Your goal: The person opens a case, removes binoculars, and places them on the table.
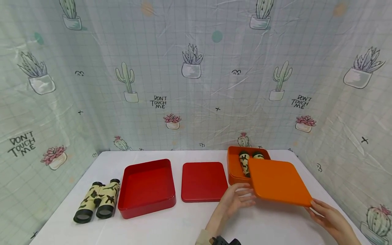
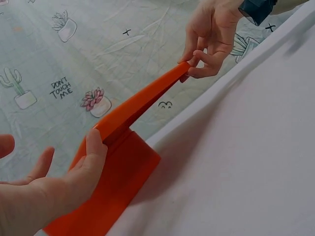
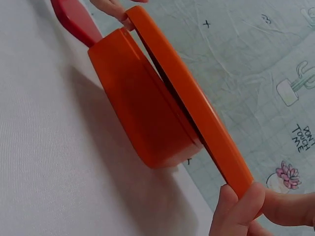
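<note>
My right hand [image 1: 329, 217] pinches the near right corner of an orange lid [image 1: 278, 180], thumb and fingers on its edge in the right wrist view. The lid is tilted over the front right part of an orange box [image 1: 234, 178], with a gap between lid and box rim. Inside the box lie camouflage binoculars [image 1: 244, 161], partly hidden by the lid. My left hand [image 1: 234, 200] is at the lid's near left corner with its fingers spread; in the left wrist view, one extended finger [image 2: 93, 147] touches the lid's edge.
Left of the orange box, a red lid [image 1: 203, 182] lies flat on the white table [image 1: 147, 228]. Beside it stands an open red box [image 1: 147, 209]. A second pair of camouflage binoculars [image 1: 107, 197] lies at the far left. A patterned curtain [image 1: 196, 95] surrounds the table's back and sides.
</note>
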`<state>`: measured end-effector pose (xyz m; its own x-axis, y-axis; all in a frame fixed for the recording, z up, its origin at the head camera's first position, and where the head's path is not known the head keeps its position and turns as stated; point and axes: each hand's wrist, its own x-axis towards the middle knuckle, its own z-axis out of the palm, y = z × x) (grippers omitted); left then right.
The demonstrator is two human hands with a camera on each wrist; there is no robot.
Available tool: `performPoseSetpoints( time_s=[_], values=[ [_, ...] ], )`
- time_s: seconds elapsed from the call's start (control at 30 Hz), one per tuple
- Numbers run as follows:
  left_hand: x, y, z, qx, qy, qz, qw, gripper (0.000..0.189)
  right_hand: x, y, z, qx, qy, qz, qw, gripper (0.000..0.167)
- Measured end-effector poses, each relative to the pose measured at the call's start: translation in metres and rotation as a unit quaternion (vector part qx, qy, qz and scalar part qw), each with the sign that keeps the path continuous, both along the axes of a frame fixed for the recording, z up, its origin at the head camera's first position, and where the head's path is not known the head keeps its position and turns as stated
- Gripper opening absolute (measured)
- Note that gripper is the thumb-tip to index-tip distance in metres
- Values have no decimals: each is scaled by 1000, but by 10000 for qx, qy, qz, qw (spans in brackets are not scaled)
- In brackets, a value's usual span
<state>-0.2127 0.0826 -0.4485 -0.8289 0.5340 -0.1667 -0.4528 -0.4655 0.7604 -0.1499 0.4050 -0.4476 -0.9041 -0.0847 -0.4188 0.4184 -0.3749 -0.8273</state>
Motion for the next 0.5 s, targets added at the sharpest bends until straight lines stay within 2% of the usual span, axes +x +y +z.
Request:
performPoseSetpoints(
  time_s=[0.13,0.5],
  values=[
    [4,2,-1,62,-70,-179,9998,48,6,8,-2,-49,-68,215,9997,18],
    [15,15,-5,173,-256,-717,9970,51,17,33,-7,-128,-374,172,9991,17]
  ],
)
